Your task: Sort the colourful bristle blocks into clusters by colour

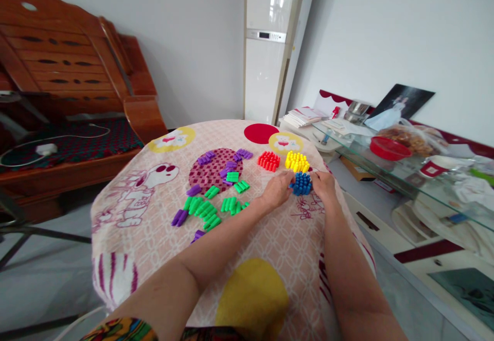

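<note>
A cluster of small blue plastic pegs stands on the right part of the cloth-covered table. My left hand grips it from the left, fingertips curled against its edge. On the opposite side my right hand presses thumb and fingers to the cluster. Just beyond are a block of yellow pegs and, further left, a block of red pegs. Loose green pieces, joined in short rows, lie scattered left of my left forearm. Purple pieces of similar shape are spread among and behind them.
A patterned tablecloth covers the round table. To the right, a glass-topped cabinet holds a red bowl, a paper cup, papers and a photo. A wooden bench stands at left, a tall white air conditioner behind.
</note>
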`<state>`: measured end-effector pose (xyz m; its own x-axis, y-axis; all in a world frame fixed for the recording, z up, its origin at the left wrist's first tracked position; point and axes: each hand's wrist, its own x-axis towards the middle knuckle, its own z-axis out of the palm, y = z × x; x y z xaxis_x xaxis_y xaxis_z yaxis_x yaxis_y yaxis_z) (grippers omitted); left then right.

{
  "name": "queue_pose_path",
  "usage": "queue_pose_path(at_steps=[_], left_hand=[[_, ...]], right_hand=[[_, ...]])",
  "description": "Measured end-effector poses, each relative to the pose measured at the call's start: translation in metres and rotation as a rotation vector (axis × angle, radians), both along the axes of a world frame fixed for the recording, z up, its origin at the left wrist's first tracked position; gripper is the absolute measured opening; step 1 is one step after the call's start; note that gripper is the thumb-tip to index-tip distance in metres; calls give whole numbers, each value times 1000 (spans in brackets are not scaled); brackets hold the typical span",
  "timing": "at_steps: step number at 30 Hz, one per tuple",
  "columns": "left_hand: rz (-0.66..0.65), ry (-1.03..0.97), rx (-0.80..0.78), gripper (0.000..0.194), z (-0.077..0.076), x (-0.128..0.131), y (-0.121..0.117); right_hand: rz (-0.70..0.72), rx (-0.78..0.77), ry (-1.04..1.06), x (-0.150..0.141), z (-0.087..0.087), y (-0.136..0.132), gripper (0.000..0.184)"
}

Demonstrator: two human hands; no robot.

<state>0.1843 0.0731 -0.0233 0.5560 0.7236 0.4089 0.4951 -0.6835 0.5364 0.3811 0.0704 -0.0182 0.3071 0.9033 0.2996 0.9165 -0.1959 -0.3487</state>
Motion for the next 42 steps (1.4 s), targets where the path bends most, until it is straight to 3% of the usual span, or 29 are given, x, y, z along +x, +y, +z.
queue_pose_path(at_steps=[5,8,11,14,19,23,28,32,37,42], left_hand=[[141,55,9,16,30,-62,12],[286,48,39,16,48,-104,26],[373,63,10,17,55,-141,38],[397,96,-90,17,53,-170,43],[310,203,-261,17,51,-208,36],[253,281,-325,16,56,-226,25],[241,396,-294,19,59,-231,-1],[222,500,-292,47,47,-228,-39],[246,527,-234,86,12,-214,-75],[352,471,-81,64,-20,-204,-62]], right_hand=[[-90,305,7,-26,15,-13,42],[127,361,57,-65,17,-23,44],[428,295,31,-101,7,-30,44],[591,168,-7,-118,-11,-28,39],[578,-42,-9,-112,-29,-18,30],[574,-75,30,-108,-31,-16,30],[581,-70,61,-107,-34,-15,31],[592,-81,63,-106,-34,-14,32],[598,-72,44,-106,-34,-13,32],[585,-75,14,-107,-35,-12,31]])
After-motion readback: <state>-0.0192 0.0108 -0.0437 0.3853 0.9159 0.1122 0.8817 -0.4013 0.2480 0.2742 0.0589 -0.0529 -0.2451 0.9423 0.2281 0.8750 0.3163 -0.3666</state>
